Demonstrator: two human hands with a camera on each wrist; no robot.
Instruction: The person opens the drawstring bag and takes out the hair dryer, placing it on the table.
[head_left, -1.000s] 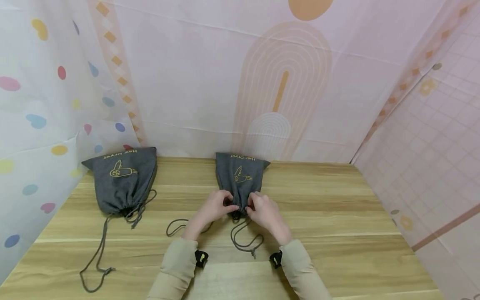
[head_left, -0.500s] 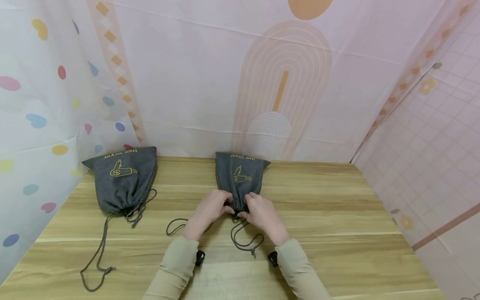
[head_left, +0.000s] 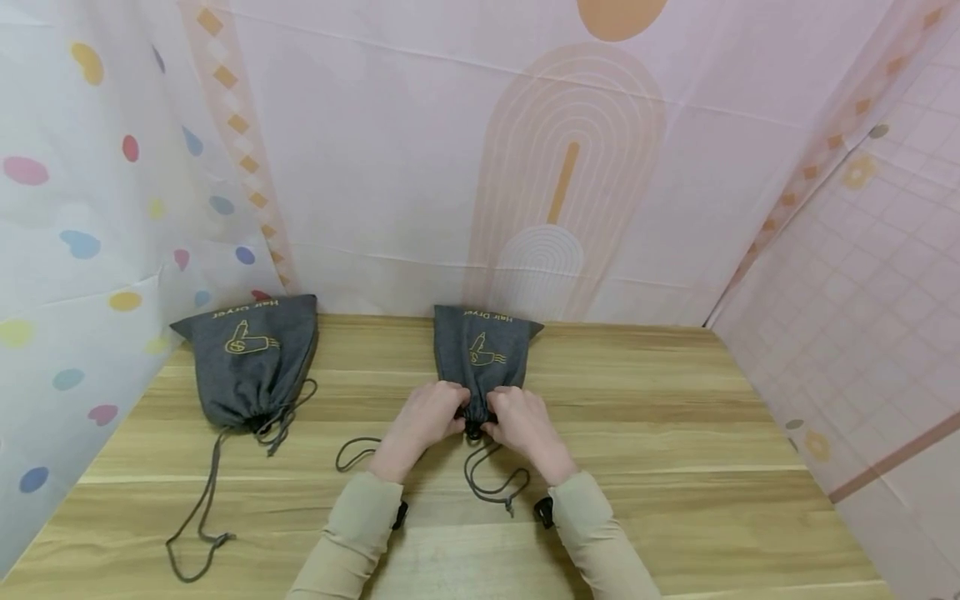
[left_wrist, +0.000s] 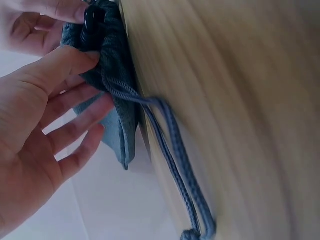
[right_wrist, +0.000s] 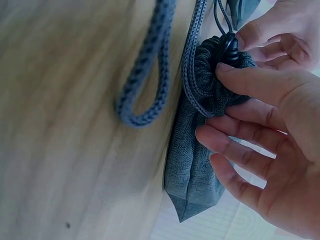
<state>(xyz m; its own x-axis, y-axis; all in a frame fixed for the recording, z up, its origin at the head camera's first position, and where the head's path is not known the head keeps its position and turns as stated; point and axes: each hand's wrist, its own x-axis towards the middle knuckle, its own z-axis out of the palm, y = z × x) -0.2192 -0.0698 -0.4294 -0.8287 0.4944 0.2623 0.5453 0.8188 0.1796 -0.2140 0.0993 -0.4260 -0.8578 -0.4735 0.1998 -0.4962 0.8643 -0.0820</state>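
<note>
Left hand point(head_left: 423, 417) and right hand point(head_left: 522, 423) pinch gray pouch point(head_left: 452, 350) at its gathered mouth, body beyond fingertips. Drawcord loops point(left_wrist: 173, 130) wristward of fingers, left hand partly hiding one. Second pouch point(head_left: 251, 379) well left of fingers; patterned curtain point(head_left: 382, 200) beyond. Both pouches printed "Hair Dryer" in yellow.

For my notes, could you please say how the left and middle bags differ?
The left hand and right hand grip the middle bag; the left bag lies untouched. The left bag looks wider than the middle bag. Both are grey drawstring bags with yellow prints.
</note>
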